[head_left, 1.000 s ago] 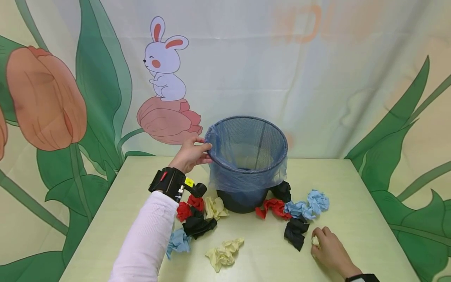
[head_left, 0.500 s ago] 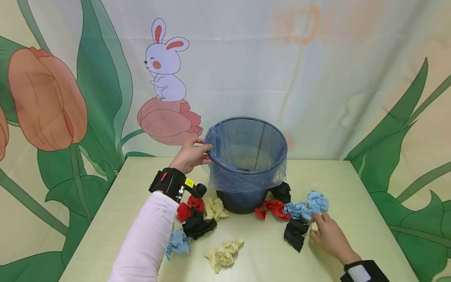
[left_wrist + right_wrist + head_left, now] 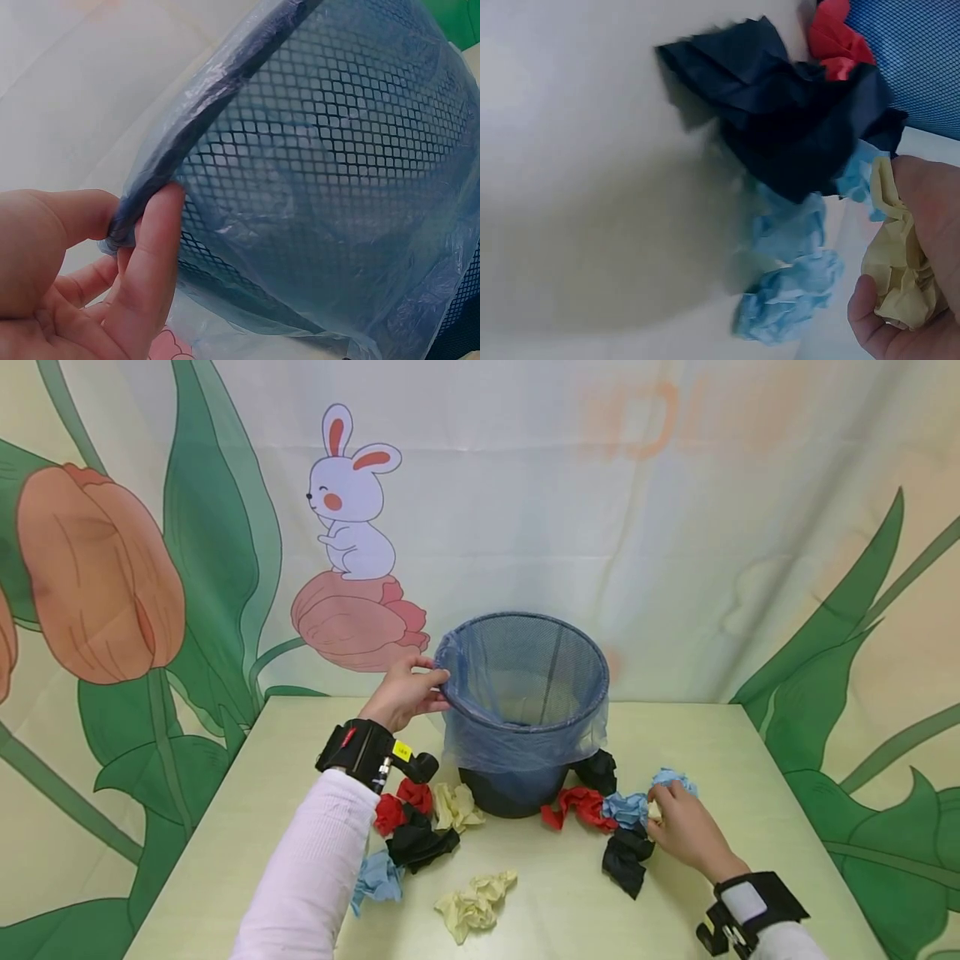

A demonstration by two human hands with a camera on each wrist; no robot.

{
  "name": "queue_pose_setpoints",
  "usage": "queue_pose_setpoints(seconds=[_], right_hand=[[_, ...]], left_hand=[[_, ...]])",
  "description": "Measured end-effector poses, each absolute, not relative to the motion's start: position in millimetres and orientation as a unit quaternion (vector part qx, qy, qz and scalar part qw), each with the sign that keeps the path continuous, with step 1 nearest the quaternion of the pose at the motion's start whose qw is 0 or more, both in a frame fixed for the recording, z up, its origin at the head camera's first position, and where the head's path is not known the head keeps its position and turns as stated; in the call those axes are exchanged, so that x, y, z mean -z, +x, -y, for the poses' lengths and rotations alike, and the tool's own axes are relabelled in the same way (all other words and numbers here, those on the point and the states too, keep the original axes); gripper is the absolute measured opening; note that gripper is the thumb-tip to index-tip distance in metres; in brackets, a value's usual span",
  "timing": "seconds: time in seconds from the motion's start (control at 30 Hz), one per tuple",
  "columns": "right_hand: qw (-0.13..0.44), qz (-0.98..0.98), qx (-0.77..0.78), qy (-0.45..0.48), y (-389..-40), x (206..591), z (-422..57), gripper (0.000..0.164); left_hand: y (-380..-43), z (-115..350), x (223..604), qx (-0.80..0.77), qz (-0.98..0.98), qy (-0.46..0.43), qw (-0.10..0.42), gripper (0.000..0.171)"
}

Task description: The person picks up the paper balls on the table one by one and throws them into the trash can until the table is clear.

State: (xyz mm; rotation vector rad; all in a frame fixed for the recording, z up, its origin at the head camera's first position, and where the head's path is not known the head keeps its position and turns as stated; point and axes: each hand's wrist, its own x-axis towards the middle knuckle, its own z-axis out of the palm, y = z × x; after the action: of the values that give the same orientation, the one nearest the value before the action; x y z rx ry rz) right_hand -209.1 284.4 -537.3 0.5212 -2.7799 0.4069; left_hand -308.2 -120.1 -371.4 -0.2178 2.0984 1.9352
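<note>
A black mesh wastebasket (image 3: 513, 795) stands at the table's back, lined with a translucent blue bin bag (image 3: 517, 750) folded over its rim. My left hand (image 3: 402, 695) pinches that rim and the bag on the left side, thumb and fingers on either side of it in the left wrist view. In my right hand (image 3: 690, 828) is a crumpled yellow paper (image 3: 901, 274), mostly hidden by the fingers in the head view. That hand is raised a little, by two crumpled blue papers (image 3: 789, 296). A black crumpled paper (image 3: 626, 862) lies just left of it.
Right of the basket's base lie a red paper (image 3: 579, 808) and another black one (image 3: 596, 772). To the left cluster red (image 3: 390, 814), yellow (image 3: 456, 807), black (image 3: 422, 843) and blue (image 3: 377, 878) crumpled papers. A yellow paper (image 3: 476, 906) lies front centre. A printed curtain (image 3: 675, 568) hangs behind.
My right hand has moved away from the front edge, up and slightly left toward the blue papers, carrying the yellow paper. My left hand has kept its hold on the rim.
</note>
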Motion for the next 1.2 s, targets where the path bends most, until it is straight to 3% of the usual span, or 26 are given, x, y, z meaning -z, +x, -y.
queue_pose_setpoints(seconds=[0.57, 1.2], right_hand=[[0.12, 0.967, -0.13, 0.186, -257.4, 484.6, -272.6, 0.025], [0.111, 0.97, -0.114, 0.184, -287.8, 446.3, -263.7, 0.025]], left_hand=[[-305.4, 120.2, 370.0, -0.674, -0.721, -0.071, 0.143, 0.041], [-305.6, 120.9, 370.2, -0.671, -0.725, -0.067, 0.138, 0.04]])
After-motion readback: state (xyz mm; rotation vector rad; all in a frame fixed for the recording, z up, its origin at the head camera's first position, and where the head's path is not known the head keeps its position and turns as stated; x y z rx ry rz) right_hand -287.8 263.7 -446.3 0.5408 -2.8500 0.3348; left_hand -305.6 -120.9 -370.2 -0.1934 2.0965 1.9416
